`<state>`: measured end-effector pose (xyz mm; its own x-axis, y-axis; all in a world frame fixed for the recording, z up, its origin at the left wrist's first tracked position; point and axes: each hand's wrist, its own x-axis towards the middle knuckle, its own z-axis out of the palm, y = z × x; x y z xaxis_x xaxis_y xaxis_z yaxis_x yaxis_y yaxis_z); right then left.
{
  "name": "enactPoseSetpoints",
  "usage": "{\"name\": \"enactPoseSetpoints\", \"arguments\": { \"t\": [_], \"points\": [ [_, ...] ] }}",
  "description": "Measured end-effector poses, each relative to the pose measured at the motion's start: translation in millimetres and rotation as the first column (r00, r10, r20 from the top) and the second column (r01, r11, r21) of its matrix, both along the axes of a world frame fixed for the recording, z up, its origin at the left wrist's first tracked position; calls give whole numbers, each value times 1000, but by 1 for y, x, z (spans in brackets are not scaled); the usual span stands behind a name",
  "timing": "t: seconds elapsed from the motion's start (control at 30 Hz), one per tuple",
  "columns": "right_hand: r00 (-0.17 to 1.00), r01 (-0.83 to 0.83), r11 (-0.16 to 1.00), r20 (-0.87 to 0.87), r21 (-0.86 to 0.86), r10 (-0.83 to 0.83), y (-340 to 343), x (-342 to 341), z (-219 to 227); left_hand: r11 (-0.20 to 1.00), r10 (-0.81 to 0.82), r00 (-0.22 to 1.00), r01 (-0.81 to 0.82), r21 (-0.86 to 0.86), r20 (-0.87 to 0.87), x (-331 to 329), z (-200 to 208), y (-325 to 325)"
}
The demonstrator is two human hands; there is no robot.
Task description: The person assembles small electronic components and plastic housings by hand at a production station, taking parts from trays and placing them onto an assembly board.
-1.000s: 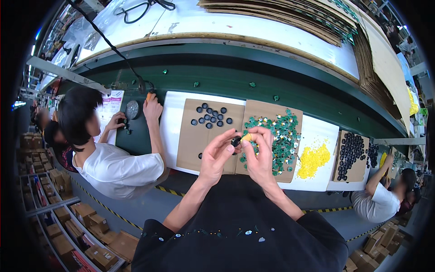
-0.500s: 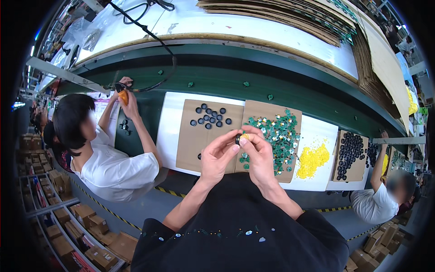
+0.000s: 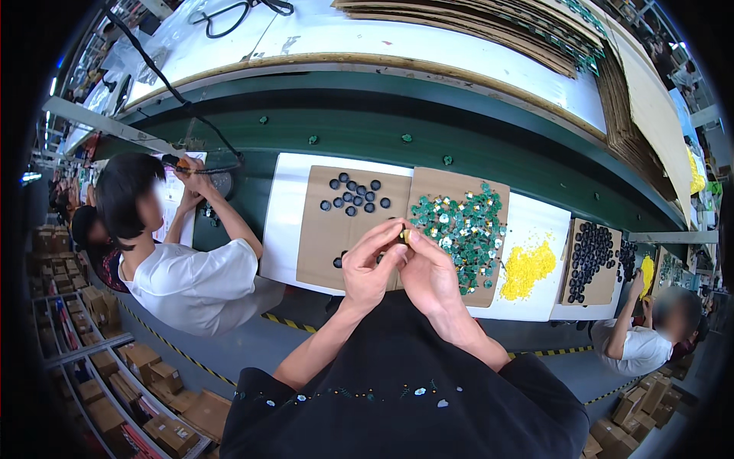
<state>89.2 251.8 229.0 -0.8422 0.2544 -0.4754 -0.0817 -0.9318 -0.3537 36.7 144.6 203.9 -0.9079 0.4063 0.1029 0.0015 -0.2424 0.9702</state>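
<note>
My left hand (image 3: 370, 264) and my right hand (image 3: 428, 269) meet fingertip to fingertip over the near edge of the bench, pinching a small black round part with a yellow piece (image 3: 403, 235) between them. Beyond the left hand lies a brown cardboard sheet (image 3: 321, 241) with several black round parts (image 3: 354, 196). Beyond the right hand a second cardboard sheet (image 3: 447, 187) carries a heap of small green parts (image 3: 462, 227). A pile of small yellow pieces (image 3: 527, 267) lies on white paper to the right.
A person in a white shirt (image 3: 191, 279) works at my left with a cabled tool (image 3: 174, 163). Another person (image 3: 646, 340) sits at far right beside a cardboard sheet of black parts (image 3: 587, 256). A green conveyor belt (image 3: 382, 126) runs behind the sheets. Boxes (image 3: 153, 382) stand on the floor.
My hands stayed together over the sheets, working the small part between the fingertips. The person at my left raised both hands from the bench up to the cabled tool.
</note>
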Motion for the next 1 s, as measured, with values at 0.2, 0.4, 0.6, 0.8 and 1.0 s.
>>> {"name": "enactPoseSetpoints", "arguments": {
  "t": [0.2, 0.4, 0.6, 0.8, 1.0],
  "points": [
    [990, -140, 985, 48, 105, 135, 13, 8, -6, 989, -123, 987, 112, -98, -107, -8, -4, -14],
    [994, -106, 994, 14, -15, 107, 6, 9, -4, 990, -93, 993, 86, -109, -66, 1, 2, -8],
    [999, -51, 993, 5, 107, 51, 0, 6, -8, 998, -18, 1000, 17, -54, -22, 5, 6, -2],
    [988, -48, -50, 40, 998, -152, -6, 4, -34, 981, -196, 863, 167, 103, 466, -11, -6, -15],
    [992, 66, -375, -101, 925, -74, 15, -10, -73, 973, -124, 808, -15, 230, 576, -29, -26, -23]
  ]
}}
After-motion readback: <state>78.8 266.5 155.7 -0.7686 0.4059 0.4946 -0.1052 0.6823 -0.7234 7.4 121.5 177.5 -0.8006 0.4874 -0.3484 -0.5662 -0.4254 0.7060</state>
